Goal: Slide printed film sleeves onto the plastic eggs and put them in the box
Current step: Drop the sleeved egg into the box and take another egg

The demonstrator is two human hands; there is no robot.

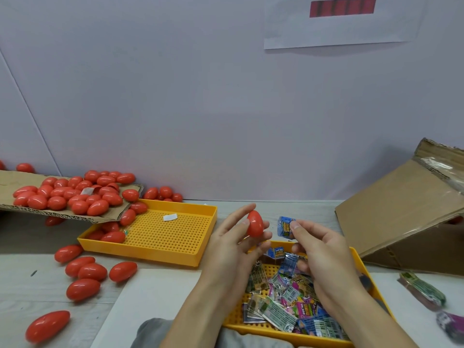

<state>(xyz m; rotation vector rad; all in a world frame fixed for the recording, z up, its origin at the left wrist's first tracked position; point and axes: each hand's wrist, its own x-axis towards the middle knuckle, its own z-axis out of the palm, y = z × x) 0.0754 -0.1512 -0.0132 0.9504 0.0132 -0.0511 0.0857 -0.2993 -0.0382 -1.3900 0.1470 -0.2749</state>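
Note:
My left hand (pixel 232 243) holds a red plastic egg (pixel 255 224) upright between thumb and fingers, above the table's middle. My right hand (pixel 320 249) pinches a blue printed film sleeve (pixel 284 227) just to the right of the egg, a small gap between them. Below both hands a yellow tray (pixel 365 277) holds several flat printed sleeves (pixel 283 300). A cardboard box (pixel 401 212) with a taped flap stands at the right, its opening hidden.
A second yellow perforated tray (pixel 173 237) lies left of centre with a few eggs at its left end. Many red eggs (pixel 75 194) pile on a cardboard sheet at the far left, and several loose ones (pixel 90 271) lie on the table. Sleeved items (pixel 424 290) rest at the right edge.

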